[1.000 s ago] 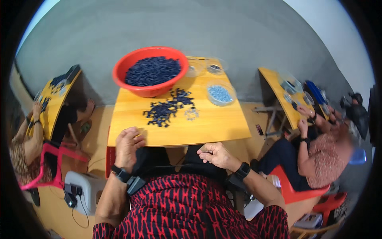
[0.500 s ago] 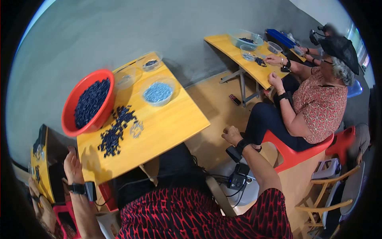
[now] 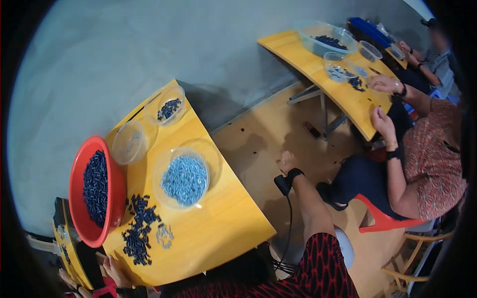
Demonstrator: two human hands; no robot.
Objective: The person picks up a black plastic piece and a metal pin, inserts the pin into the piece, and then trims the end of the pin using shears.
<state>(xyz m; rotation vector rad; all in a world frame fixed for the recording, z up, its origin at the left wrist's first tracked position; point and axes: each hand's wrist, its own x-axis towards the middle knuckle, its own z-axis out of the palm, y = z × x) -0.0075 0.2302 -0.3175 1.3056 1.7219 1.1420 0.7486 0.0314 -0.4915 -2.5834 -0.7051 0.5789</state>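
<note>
My left hand (image 3: 116, 272) is at the near left edge of the yellow table (image 3: 223, 233), its fingers stretched out and nothing seen in them. Past the table's right side, my right hand (image 3: 286, 162) hangs over the floor, touching nothing I can see; its fingers are too small and blurred to read. A loose heap of small dark blue pieces (image 3: 137, 243) lies on the tabletop, beside a little cluster of clear pieces (image 3: 164, 235). Behind them stands a clear round tub of light blue pieces (image 3: 184, 180). A red basin (image 3: 115, 198) full of dark pieces tilts at the left edge.
Two more clear tubs stand farther back, one nearly bare (image 3: 130, 142) and one with dark pieces (image 3: 171, 105). To the right, a person in a patterned shirt (image 3: 437, 164) sits on a red stool at another yellow table (image 3: 278, 42). A dark object (image 3: 311, 130) lies on the floor.
The view has swung closer to the table, which now looks larger and lower. My left hand has come to the table's edge. My right arm stays out to the right.
</note>
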